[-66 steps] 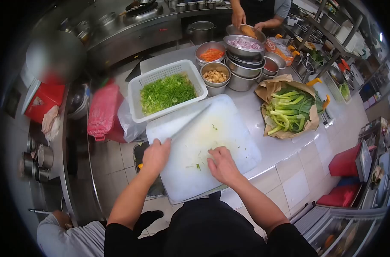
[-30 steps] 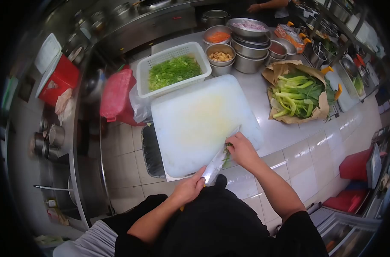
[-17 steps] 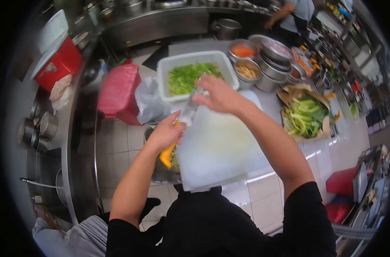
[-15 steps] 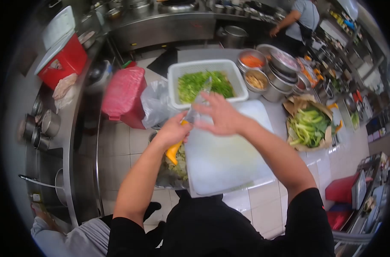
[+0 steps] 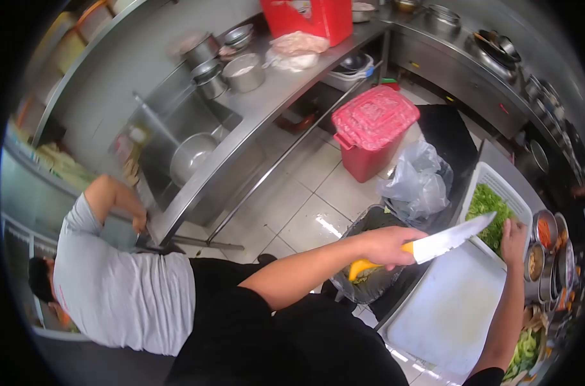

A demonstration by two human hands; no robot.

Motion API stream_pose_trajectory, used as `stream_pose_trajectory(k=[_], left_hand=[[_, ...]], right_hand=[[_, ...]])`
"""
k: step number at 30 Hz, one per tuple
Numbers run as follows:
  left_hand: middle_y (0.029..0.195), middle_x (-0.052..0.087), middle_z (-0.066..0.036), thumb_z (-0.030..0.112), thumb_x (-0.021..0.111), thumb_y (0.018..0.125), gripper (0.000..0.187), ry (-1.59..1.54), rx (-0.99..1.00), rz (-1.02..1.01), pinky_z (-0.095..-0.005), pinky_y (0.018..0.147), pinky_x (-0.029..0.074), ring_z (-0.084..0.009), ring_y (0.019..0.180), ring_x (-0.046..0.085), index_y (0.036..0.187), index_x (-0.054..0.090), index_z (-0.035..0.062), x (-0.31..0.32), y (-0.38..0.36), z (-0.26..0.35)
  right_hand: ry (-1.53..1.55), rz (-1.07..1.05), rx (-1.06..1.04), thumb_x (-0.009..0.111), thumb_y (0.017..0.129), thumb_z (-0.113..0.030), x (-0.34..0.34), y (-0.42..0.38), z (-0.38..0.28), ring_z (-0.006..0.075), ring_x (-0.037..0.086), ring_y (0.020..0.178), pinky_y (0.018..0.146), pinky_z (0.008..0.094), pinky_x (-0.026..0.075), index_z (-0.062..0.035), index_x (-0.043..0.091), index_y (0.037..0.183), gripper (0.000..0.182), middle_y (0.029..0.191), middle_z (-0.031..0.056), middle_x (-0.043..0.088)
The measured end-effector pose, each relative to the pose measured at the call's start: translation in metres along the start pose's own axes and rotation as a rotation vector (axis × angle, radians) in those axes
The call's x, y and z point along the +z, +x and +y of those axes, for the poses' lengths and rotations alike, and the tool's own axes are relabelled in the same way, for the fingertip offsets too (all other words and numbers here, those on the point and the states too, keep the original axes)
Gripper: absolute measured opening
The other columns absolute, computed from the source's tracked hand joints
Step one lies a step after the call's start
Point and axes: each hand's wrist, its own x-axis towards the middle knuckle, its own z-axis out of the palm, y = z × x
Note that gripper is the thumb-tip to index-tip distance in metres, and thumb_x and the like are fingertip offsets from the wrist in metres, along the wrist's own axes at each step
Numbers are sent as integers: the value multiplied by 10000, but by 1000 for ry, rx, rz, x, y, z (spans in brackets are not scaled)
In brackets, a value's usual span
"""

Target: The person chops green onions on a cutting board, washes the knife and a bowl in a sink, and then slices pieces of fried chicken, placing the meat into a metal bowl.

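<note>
My left hand (image 5: 390, 248) is closed around the yellow handle of a kitchen knife (image 5: 456, 237). Its broad blade points up and right, over the near end of a white plastic basket (image 5: 477, 172) of chopped leafy greens (image 5: 488, 207). At the basket's near right corner, my right hand (image 5: 513, 239) has its fingers curled at the rim. Below both hands lies a white cutting board (image 5: 443, 309), flat on the table. Under my left forearm stands a bin lined with a dark bag (image 5: 344, 286), with green scraps inside.
A red lidded bin (image 5: 373, 138) and a clear plastic bag (image 5: 418, 183) stand beyond the lined bin. Metal bowls of cut food (image 5: 544, 231) and leafy vegetables (image 5: 524, 354) are on the right. A person in a grey shirt (image 5: 125, 276) bends near the sink counter (image 5: 202, 174) at left.
My view has swung left, bringing the person in grey and the sink into fuller view. My right hand has left the blade for the basket rim; my left hand still holds the knife.
</note>
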Motion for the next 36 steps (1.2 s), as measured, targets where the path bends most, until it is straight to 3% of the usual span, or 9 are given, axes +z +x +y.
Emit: stream_pose_trajectory(k=[3, 6, 10, 14, 18, 27, 30, 33, 36], left_hand=[[923, 646, -56, 170, 662, 923, 512, -112, -71, 218, -288, 627, 522, -121, 631, 603, 1394, 518, 29, -20, -47, -17], [876, 615, -21, 209, 700, 952, 449, -371, -49, 448, -277, 620, 514, -106, 652, 592, 1335, 540, 40, -53, -96, -49], [806, 601, -47, 144, 675, 968, 468, -531, -31, 817, -288, 547, 484, -138, 612, 582, 1372, 462, 44, -118, -165, -68], [808, 603, -43, 161, 673, 968, 456, -587, 41, 1082, -274, 529, 477, -131, 599, 579, 1350, 454, 42, -183, -235, -85], [806, 596, -28, 185, 664, 978, 423, -683, 34, 1320, -276, 539, 482, -125, 623, 592, 1321, 468, 36, -240, -299, -114], [840, 588, -25, 189, 622, 993, 199, -833, -26, 1544, -294, 555, 498, -126, 674, 587, 1126, 518, 83, -306, -418, -129], [841, 588, -27, 188, 623, 992, 199, -833, -40, 1510, -304, 538, 504, -132, 664, 589, 1119, 525, 70, -347, -444, -141], [838, 604, -37, 202, 604, 1005, 178, -789, -205, 1508, -310, 533, 506, -132, 658, 594, 1092, 560, 52, -387, -462, -139], [809, 619, -65, 201, 563, 1033, 189, -773, -288, 1458, -294, 531, 502, -137, 643, 590, 1060, 602, 18, -422, -482, -141]], right_hand=[[248, 221, 64, 599, 1028, -284, 10, 9, 8, 338, 671, 868, 815, 429, 517, 26, 708, 1088, 334, 960, 229, 688], [312, 275, 104, 645, 1005, -230, 20, 17, 10, 228, 587, 664, 673, 366, 480, 39, 681, 955, 275, 722, 123, 625], [557, 281, 37, 649, 1015, -227, 11, 44, -16, 77, 397, 647, 577, 289, 357, 4, 620, 851, 285, 697, -35, 479], [645, 227, 74, 641, 1035, -256, 8, 74, -71, 25, 338, 613, 544, 236, 282, -75, 609, 850, 261, 697, -80, 454], [810, 71, -22, 646, 1038, -276, 14, 129, -197, 26, 403, 604, 545, 227, 319, -79, 625, 909, 237, 701, -71, 497], [1028, -212, -665, 645, 975, -81, 47, 189, -648, 78, 550, 785, 703, 247, 473, -25, 607, 989, 70, 865, -4, 577], [923, -115, -892, 668, 940, -77, 58, 171, -763, 190, 647, 874, 761, 314, 521, -7, 638, 1012, 105, 909, 87, 649], [935, -106, -1155, 682, 912, -93, 55, 151, -867, 317, 678, 920, 797, 384, 547, -27, 674, 1043, 147, 959, 166, 667], [816, -221, -1333, 690, 918, -172, 42, 127, -976, 375, 664, 968, 837, 452, 548, -66, 684, 1080, 194, 1023, 168, 649]])
